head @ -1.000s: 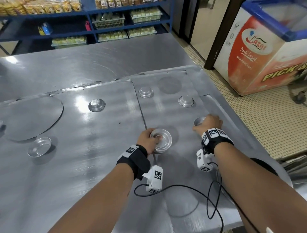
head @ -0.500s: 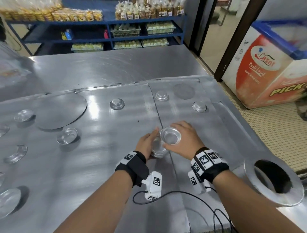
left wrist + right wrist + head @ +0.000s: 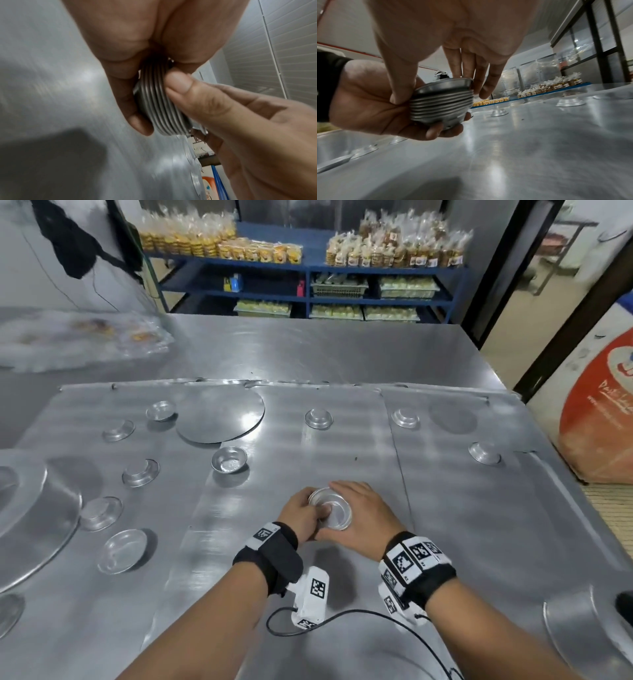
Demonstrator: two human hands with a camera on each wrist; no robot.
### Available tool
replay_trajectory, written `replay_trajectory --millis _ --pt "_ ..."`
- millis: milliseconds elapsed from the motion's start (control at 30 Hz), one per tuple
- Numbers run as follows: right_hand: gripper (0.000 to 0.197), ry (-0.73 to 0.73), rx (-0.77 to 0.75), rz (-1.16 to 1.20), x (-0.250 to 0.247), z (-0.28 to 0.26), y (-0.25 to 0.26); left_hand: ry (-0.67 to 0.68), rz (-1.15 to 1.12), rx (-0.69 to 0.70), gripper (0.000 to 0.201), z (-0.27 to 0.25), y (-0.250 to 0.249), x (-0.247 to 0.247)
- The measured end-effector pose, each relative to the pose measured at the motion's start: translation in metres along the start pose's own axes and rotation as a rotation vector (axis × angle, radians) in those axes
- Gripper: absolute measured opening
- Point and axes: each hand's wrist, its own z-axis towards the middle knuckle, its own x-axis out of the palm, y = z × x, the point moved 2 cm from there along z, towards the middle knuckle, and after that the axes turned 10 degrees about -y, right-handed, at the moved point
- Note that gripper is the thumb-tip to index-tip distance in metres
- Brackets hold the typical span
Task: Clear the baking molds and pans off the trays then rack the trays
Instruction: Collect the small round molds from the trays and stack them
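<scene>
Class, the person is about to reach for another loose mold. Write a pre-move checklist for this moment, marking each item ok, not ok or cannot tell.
1. Stack of molds held securely: ok, left hand cups it from below and right hand grips the rim.
2. Top mold seated flush in the stack: not ok, it sits tilted in the right wrist view.
3. A hand free to pick: not ok, both hold the stack.
4. Loose molds left on the trays: ok, the nearest upright mold lies ahead to the left.
5. Rack ready: cannot tell, none in view.
</scene>
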Motion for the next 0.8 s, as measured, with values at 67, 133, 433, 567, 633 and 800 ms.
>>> replay_trajectory --millis 67,133,433,567,633,800 --pt "0.097 0.055 -0.025 0.011 0.013 0.005 0.014 -0.031 -0.013 0.000 0.023 0.002 0.006 -0.018" --pt "0.097 0.106 -0.056 0.018 0.026 0.010 0.027 -0.081 -0.025 -0.004 0.021 0.003 0.013 -0.038" --pt "0.102 0.378 -0.190 -0.152 0.079 0.070 0.064 -0.294 -0.091 -0.045 0.024 0.014 0.047 -0.139" --pt "0.074 0.359 -0.158 -0.220 0.104 0.106 0.081 -0.375 -0.025 -0.024 0.021 -0.001 0.040 -0.178" --pt "0.067 0.311 -0.132 -0.225 0.116 0.125 0.091 -0.407 0.004 -0.007 0.022 -0.007 0.039 -0.192" --pt "0.064 0.204 -0.065 -0.191 0.152 0.168 0.110 -0.435 -0.066 -0.038 0.018 -0.011 0.051 -0.217"
